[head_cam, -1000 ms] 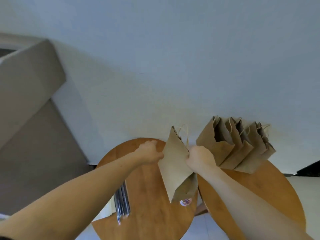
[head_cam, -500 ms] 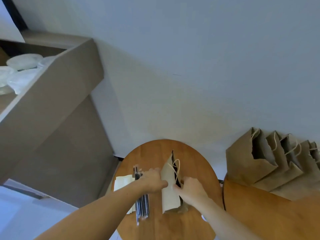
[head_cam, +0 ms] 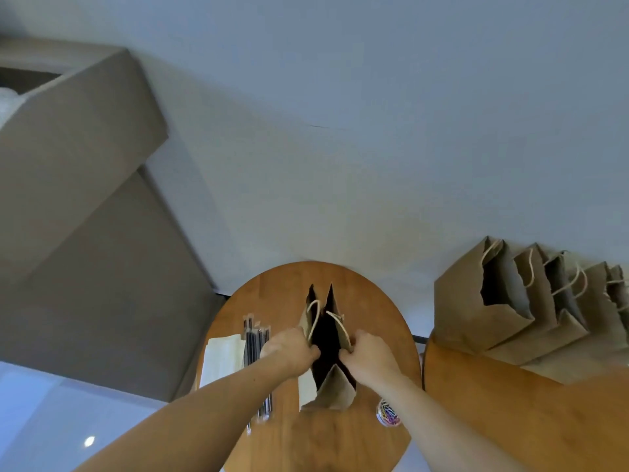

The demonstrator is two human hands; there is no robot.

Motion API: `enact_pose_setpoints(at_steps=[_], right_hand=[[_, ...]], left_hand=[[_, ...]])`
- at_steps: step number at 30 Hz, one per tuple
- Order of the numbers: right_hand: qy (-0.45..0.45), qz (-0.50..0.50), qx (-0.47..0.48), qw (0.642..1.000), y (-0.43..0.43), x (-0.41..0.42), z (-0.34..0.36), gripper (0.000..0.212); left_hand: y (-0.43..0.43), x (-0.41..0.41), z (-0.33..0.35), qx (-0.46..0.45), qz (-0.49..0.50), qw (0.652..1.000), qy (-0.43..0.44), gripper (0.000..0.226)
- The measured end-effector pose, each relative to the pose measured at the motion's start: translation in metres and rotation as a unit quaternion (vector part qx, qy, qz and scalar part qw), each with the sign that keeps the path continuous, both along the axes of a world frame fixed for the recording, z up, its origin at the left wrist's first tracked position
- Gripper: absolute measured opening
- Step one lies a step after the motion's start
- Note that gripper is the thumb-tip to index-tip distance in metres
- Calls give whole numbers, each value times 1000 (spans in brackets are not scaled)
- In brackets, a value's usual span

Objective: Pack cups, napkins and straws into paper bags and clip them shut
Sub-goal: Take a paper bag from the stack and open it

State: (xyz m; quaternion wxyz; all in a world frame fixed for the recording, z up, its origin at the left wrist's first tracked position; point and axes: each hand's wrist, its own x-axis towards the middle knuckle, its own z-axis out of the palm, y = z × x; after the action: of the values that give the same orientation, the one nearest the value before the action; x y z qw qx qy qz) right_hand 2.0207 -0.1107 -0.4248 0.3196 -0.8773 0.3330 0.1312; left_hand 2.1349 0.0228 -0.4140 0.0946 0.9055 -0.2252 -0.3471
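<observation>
A pale wall fills most of the view, with a grey cabinet (head_cam: pixel 85 199) at the far left and, below it, a round wooden tabletop (head_cam: pixel 374 301) that carries the work. At its left edge lies a flat white stack of napkins (head_cam: pixel 221 359), and just beside that a bundle of dark wrapped straws (head_cam: pixel 253 342) runs lengthwise toward the person. The left hand (head_cam: pixel 289 349) comes next, its fingers curled tight on the left rim of a brown paper bag (head_cam: pixel 335 390) that stands upright near the middle of the tabletop. The right hand (head_cam: pixel 369 352) pinches the opposite rim in the same way, and between them the mouth is spread, the cord handles loose over a dark inside whose contents cannot be told. Just right of the bag's base sits a small round tub of coloured clips (head_cam: pixel 388 415). Farther right, on a second tabletop (head_cam: pixel 510 420), a row of spare bags (head_cam: pixel 476 318) leans against the wall with mouths open. No cups are in view. The step in hand looks like opening the bag for filling. The next move probably calls for one hand to let go and reach left for napkins or straws while the other holds the rim apart, so the thin paper does not fold shut or tip over.
</observation>
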Motion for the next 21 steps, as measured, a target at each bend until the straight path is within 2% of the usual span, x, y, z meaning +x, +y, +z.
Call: enact_pose_setpoints(at_steps=[3,6,9,12,16,18,21], right_hand=[[27,-4,-59,998,-10,3,1,11],[35,-22,-98,994,-33,-4,0,4],[21,-50,-101,993,-47,-13,-3,5],[5,-36,-75,997,-37,-11,-7,10],[9,-13,3,1000,-23,-2,-9,23],[14,1,29,999,-23,-2,-8,41],[41,30,38,998,-28,-4,-7,72]], left_hand=[[6,6,1,49,36,997,-51,17],[24,25,3,75,72,991,-90,18],[38,40,2,43,115,988,-94,19],[31,34,-1,12,97,993,-67,22],[18,27,-11,11,49,998,42,30],[17,31,-15,-2,41,997,58,36],[20,41,-13,-31,34,994,101,66]])
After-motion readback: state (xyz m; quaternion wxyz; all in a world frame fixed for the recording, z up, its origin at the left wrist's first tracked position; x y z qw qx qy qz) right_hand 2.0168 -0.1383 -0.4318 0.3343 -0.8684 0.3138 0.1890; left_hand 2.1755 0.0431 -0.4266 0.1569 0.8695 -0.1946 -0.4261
